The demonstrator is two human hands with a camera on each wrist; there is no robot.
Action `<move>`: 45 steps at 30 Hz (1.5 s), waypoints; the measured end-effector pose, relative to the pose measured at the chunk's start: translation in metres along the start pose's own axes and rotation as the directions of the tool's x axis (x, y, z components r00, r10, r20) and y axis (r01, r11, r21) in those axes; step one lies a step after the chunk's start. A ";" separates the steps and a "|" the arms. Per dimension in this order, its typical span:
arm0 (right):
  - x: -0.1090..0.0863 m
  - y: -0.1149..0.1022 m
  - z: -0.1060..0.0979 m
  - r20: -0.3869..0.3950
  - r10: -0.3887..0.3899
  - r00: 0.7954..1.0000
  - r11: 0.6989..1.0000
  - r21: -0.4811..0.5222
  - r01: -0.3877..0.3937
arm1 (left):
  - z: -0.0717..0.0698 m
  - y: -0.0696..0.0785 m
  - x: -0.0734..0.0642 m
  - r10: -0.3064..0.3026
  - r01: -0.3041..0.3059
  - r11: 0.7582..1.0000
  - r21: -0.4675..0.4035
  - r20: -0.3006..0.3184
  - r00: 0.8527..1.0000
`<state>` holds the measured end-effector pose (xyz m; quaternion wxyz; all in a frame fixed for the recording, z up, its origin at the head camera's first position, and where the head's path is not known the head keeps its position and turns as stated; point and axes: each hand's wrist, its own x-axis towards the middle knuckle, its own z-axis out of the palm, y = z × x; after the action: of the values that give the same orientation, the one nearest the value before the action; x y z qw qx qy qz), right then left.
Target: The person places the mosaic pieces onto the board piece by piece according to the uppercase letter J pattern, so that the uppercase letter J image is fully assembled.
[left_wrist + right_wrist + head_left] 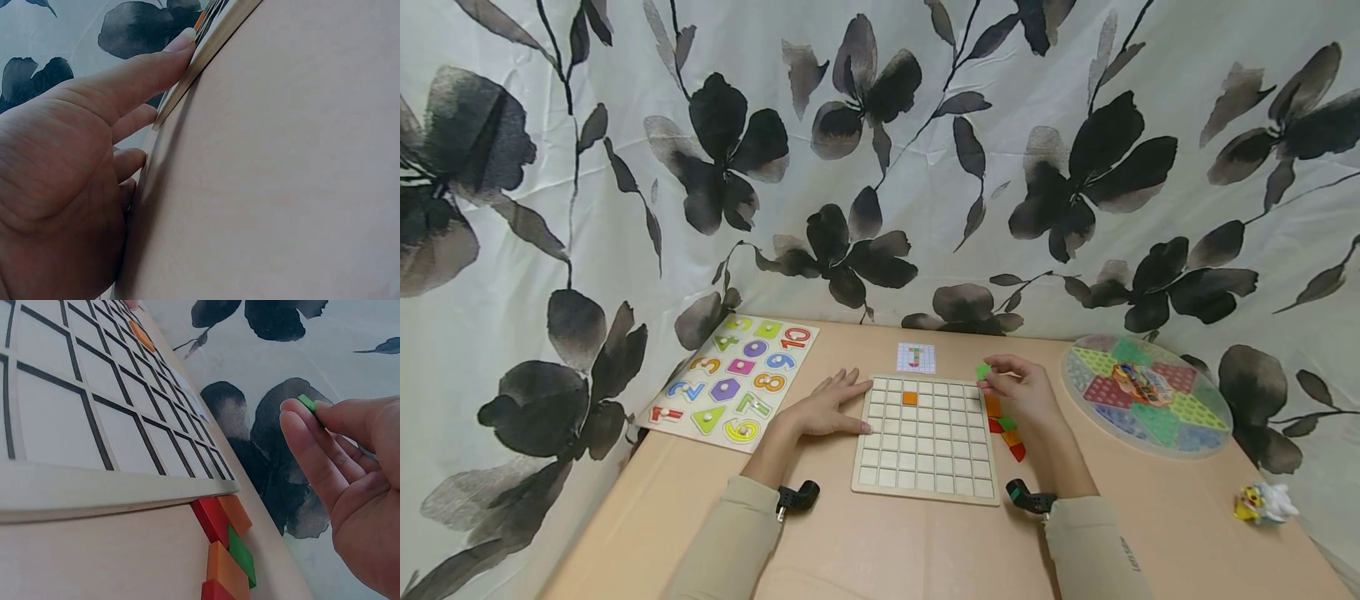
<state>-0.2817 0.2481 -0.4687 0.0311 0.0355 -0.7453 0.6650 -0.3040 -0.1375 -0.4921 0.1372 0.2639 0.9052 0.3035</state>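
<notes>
A pale wooden grid board (925, 442) lies on the table, with one orange square tile (910, 398) in its upper part. My left hand (829, 407) rests at the board's left edge, thumb tip on the rim and the other fingers straight along the side. Between thumb and fingertips my right hand (1019, 390) pinches a green tile (307, 403), raised beside the board's upper right corner. Along the board's right side lie several loose tiles, among them a red tile (211, 519), a green tile (242, 556) and an orange tile (226, 569).
Behind the board lies a small pattern card (916, 357). A number puzzle board (700, 400) is at the left, a round patterned game board (1202, 408) at the right. A small yellow and white toy figure (1262, 504) stands near the table's right edge. A floral curtain (955, 250) hangs behind.
</notes>
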 end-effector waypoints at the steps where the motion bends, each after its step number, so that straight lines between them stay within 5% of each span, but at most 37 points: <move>1: 0.000 0.000 0.002 -0.003 0.013 1.000 1.000 0.003 -0.013 | 0.000 0.000 0.000 -0.001 0.001 1.000 0.003 0.000 1.000; 6: 0.002 0.002 0.007 0.005 0.026 1.000 1.000 -0.016 -0.026 | 0.000 0.001 -0.001 -0.001 0.001 1.000 0.015 0.005 1.000; 12: 0.003 0.001 0.013 0.021 -0.048 0.999 0.994 -0.094 0.049 | -0.001 0.001 -0.002 -0.001 0.000 1.000 0.010 0.007 1.000; 20: 0.005 0.002 0.025 0.076 -0.201 0.977 0.932 -0.291 0.214 | -0.002 0.002 -0.003 0.004 -0.004 1.000 0.002 0.004 1.000; 26: 0.002 -0.008 0.040 0.098 -0.192 0.976 0.923 -0.321 0.214 | -0.002 0.003 -0.002 0.007 -0.007 1.000 0.009 0.004 1.000; 45: 0.008 0.005 0.059 0.144 -0.176 0.974 0.915 -0.341 0.216 | -0.001 0.004 -0.002 0.000 0.000 1.000 0.000 0.005 1.000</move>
<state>-0.2899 0.1897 -0.4795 0.0622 0.1406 -0.8461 0.5104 -0.3012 -0.1372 -0.4886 0.1396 0.2646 0.9049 0.3027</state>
